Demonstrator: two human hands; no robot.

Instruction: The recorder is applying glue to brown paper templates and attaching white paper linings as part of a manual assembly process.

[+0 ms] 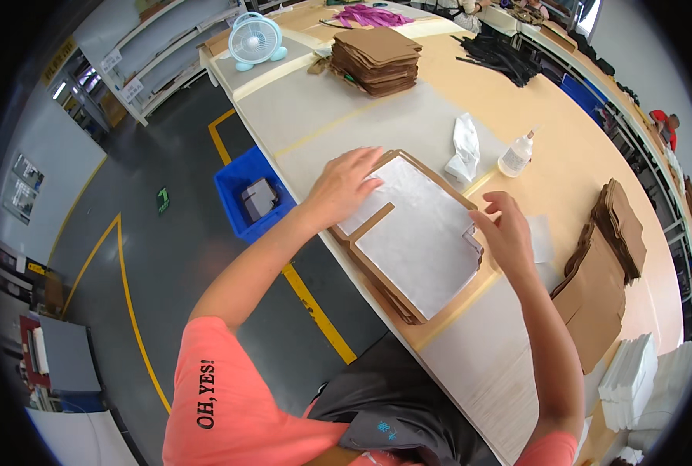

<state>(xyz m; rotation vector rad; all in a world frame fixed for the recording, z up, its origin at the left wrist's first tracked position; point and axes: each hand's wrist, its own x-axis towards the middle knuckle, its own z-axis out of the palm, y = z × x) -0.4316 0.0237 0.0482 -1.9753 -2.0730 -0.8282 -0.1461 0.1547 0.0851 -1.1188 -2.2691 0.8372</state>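
Note:
A white sheet with a notched right edge lies on a stack of brown cut panels at the table's near edge. A slim brown strip shows at the sheet's left side. My left hand rests with its fingers stretched over the upper left of the sheet. At the right edge of the stack is my right hand, fingers loosely bent and apart from the thumb. I see nothing held in either hand.
Beyond the stack are a crumpled white tissue and a clear squeeze bottle. Brown piles stand farther back and at right, near white stacks. A blue bin sits left of the table; a fan stands behind.

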